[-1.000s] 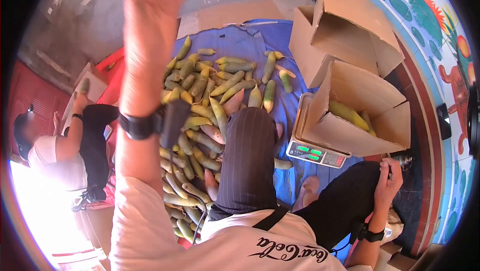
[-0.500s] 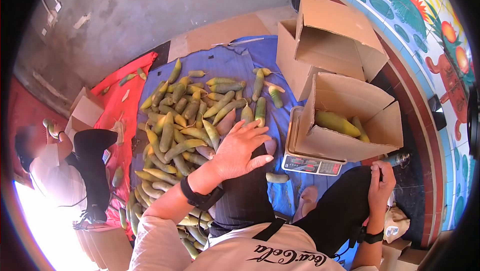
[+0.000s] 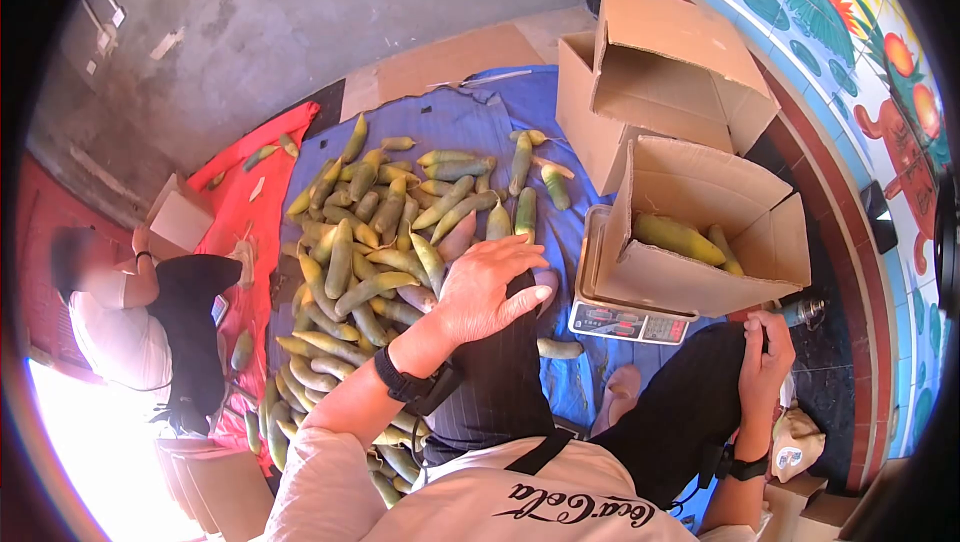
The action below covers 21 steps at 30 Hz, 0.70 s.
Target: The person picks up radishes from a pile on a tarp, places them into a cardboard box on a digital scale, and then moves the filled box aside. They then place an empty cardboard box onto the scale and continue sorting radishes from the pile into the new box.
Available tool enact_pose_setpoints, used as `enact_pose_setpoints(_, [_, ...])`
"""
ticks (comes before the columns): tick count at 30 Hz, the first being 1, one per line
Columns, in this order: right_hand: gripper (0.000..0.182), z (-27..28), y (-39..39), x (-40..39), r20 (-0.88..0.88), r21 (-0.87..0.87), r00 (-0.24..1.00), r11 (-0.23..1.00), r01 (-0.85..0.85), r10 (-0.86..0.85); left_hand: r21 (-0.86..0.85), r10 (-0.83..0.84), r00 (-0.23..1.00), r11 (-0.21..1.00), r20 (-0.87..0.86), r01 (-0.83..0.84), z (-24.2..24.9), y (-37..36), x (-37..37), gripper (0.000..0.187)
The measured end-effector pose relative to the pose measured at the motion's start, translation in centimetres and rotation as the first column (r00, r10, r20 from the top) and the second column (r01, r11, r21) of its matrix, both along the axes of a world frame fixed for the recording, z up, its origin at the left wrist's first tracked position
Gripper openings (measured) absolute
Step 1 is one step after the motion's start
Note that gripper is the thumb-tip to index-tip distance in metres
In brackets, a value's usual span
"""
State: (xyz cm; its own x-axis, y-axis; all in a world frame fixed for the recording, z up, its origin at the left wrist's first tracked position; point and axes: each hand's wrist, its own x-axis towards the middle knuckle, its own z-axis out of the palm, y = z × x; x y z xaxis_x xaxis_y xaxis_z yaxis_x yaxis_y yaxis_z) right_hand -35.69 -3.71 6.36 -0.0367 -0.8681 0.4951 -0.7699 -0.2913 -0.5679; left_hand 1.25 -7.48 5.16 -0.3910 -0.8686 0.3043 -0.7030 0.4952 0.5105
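At the far left, a person in a pale top [image 3: 115, 317] sits beside a red sheet [image 3: 240, 207], near a cardboard box [image 3: 180, 212]. Another cardboard box [image 3: 218, 487] stands lower down, at the near edge of your view. A few long green vegetables lie scattered on the red sheet.

To the right, a big heap of long green vegetables [image 3: 340, 257], some yellowing at the tips, covers much of a blue sheet [image 3: 470, 122] on the floor and reaches up to your left leg. Your left hand [image 3: 487, 294] rests palm down on your left knee, its fingers spread and the thumb well apart from them. The nearest vegetables lie just beyond its fingertips.

Further right, a scale [image 3: 635, 322] stands on the blue sheet, its keypad and display facing you. An open carton [image 3: 690, 277] sits tilted on it, with green vegetables [image 3: 678, 240] visible inside. Behind that carton is a larger open carton [image 3: 690, 32], its flap raised.

Your right hand [image 3: 765, 357] rests at your right knee, fingers loosely bent, the thumb a little apart from the forefinger. A paper bag [image 3: 797, 444] lies just beside that forearm. At the far right runs a tiled wall [image 3: 790, 62] with painted flowers and fruit.
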Motion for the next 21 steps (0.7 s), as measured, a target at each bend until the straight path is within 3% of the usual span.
enact_pose_setpoints(12, [0.011, 0.0, 0.0, 0.4, 0.048, -0.001, 0.999, 1.000, -0.013, 0.013, -0.044, 0.024, 0.999, 0.999, -0.022, -0.024, -0.3, -0.1, -0.2, 0.045])
enact_pose_setpoints(14, [0.011, 0.0, -0.1, 0.5, 0.046, 0.002, 0.999, 1.000, -0.017, 0.016, -0.007, 0.007, 0.999, 1.000, -0.053, -0.008, -0.2, -0.1, -0.2, 0.043])
enact_pose_setpoints(16, [0.010, 0.1, -0.2, 0.5, 0.180, 0.048, 0.982, 0.996, -0.069, 0.059, 0.017, -0.024, 0.996, 1.000, -0.085, 0.025, -0.1, -0.3, 0.1, 0.042])
enact_pose_setpoints(18, [0.010, 0.3, -0.7, -0.4, 0.179, 0.047, 0.981, 0.995, -0.087, 0.077, 0.039, -0.064, 0.991, 0.997, -0.115, 0.069, 0.4, -0.9, 0.5, 0.041])
enact_pose_setpoints(20, [0.010, 0.6, -1.3, -2.0, 0.170, 0.052, 0.983, 0.995, -0.081, 0.071, 0.170, -0.030, 0.973, 0.983, -0.227, 0.070, 1.3, -1.9, 0.6, 0.038])
enact_pose_setpoints(21, [0.010, 0.8, -1.7, -3.0, 0.167, 0.070, 0.985, 0.996, -0.051, 0.039, 0.141, -0.059, 0.970, 0.985, -0.236, 0.095, 2.3, -2.4, 0.3, 0.038])
